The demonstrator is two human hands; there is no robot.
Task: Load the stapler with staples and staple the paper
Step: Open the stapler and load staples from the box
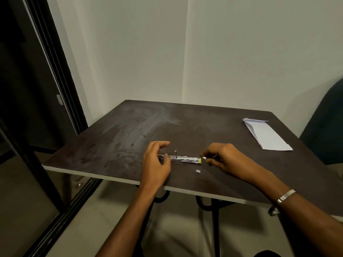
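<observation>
Both hands' fingers [165, 143] flanking stapler [182, 159].

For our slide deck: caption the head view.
Both hands work an opened stapler on a dark table, folded paper aside.

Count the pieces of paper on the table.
1: a folded white paper lies at the table's far right corner, well away from the stapler and both hands. None seems hidden.

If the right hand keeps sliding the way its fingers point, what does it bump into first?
Most likely the yellow end of the stapler. The right hand points leftward at it, with fingertips very close, though depth is hard to judge.
</observation>
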